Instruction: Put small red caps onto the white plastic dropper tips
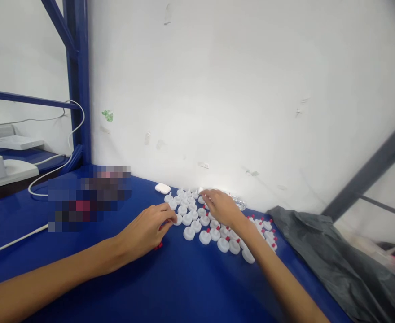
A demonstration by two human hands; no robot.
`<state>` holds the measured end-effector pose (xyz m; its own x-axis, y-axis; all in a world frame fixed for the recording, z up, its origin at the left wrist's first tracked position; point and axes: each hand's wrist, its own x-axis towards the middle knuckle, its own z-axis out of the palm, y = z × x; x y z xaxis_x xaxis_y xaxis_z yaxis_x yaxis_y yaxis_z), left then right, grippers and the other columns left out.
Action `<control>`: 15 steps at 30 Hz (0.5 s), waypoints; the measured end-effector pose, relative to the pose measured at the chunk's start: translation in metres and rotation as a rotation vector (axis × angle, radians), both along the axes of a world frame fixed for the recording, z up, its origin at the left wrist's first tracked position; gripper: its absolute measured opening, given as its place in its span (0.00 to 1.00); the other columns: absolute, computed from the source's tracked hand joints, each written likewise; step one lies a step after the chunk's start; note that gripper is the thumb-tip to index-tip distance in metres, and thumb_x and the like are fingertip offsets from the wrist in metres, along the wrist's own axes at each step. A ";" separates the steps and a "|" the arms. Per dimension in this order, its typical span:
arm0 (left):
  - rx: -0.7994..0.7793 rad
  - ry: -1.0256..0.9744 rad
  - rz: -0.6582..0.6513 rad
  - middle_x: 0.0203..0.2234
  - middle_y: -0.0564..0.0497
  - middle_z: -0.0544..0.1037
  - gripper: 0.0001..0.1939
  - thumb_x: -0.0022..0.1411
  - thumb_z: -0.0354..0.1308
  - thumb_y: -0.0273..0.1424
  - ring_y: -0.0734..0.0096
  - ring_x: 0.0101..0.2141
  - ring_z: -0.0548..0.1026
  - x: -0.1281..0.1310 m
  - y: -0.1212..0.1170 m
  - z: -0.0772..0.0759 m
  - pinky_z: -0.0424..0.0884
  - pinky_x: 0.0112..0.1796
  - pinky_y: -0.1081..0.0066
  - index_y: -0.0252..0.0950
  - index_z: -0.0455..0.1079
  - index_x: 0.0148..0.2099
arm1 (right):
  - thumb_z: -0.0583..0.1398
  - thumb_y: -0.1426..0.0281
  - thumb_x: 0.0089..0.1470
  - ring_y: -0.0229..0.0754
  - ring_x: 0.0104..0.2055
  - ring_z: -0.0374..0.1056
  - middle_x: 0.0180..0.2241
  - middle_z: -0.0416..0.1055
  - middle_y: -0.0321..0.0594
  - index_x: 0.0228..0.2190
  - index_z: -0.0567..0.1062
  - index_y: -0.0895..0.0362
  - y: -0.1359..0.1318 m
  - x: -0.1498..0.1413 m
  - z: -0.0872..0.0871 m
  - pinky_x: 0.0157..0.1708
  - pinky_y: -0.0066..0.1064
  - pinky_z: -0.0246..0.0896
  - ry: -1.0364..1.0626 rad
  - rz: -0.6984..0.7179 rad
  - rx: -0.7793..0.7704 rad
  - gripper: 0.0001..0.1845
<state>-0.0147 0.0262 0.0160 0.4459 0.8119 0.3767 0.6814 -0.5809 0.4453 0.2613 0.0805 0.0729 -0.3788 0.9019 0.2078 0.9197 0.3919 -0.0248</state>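
Note:
My left hand (153,224) is curled at the left edge of a group of white plastic dome-shaped caps with nozzles. Its fingertips are against one white cap (177,220), and a bit of red shows under the curled fingers; what exactly they hold is partly hidden. On the blue surface just below that hand lie small red tips (159,246). Over the back of the group reaches my right hand (222,208), fingers stretched leftward above the white caps, thumb apart. Several white caps in the front and right carry red tips, such as this red-tipped cap (204,236); those at the left have bare nozzles.
The blue table (184,287) meets a white wall (217,89). At the back edge lie a white rounded case (163,188) and clear crinkled plastic (239,202). Dark grey cloth (335,255) covers the right side. A white cable (39,179) and a blurred-out patch (93,197) are at left, beside a blue post (82,80).

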 end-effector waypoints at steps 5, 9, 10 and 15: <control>-0.002 -0.026 -0.003 0.47 0.49 0.87 0.13 0.77 0.58 0.24 0.57 0.47 0.86 -0.001 0.003 0.000 0.78 0.50 0.61 0.42 0.85 0.47 | 0.66 0.60 0.76 0.54 0.58 0.79 0.60 0.79 0.49 0.63 0.78 0.55 0.046 -0.019 0.005 0.58 0.52 0.79 -0.016 -0.097 -0.016 0.21; 0.047 -0.057 -0.029 0.46 0.48 0.86 0.13 0.77 0.57 0.25 0.57 0.46 0.86 -0.003 0.005 -0.003 0.79 0.49 0.60 0.41 0.85 0.46 | 0.68 0.58 0.74 0.53 0.58 0.78 0.63 0.77 0.48 0.63 0.78 0.54 0.058 -0.030 0.001 0.57 0.52 0.80 0.002 -0.097 -0.013 0.23; 0.060 -0.068 -0.039 0.46 0.48 0.86 0.14 0.77 0.57 0.25 0.57 0.46 0.86 -0.004 0.006 -0.004 0.80 0.50 0.60 0.41 0.85 0.46 | 0.68 0.58 0.74 0.52 0.57 0.79 0.62 0.77 0.47 0.62 0.78 0.54 0.058 -0.031 0.001 0.57 0.51 0.80 0.012 -0.096 -0.008 0.22; 0.131 -0.143 -0.102 0.48 0.45 0.86 0.16 0.79 0.55 0.25 0.58 0.47 0.87 -0.002 0.004 -0.006 0.82 0.52 0.60 0.40 0.85 0.53 | 0.63 0.67 0.77 0.47 0.47 0.81 0.41 0.84 0.46 0.41 0.82 0.59 0.041 -0.026 0.019 0.47 0.36 0.71 0.108 -0.122 0.045 0.11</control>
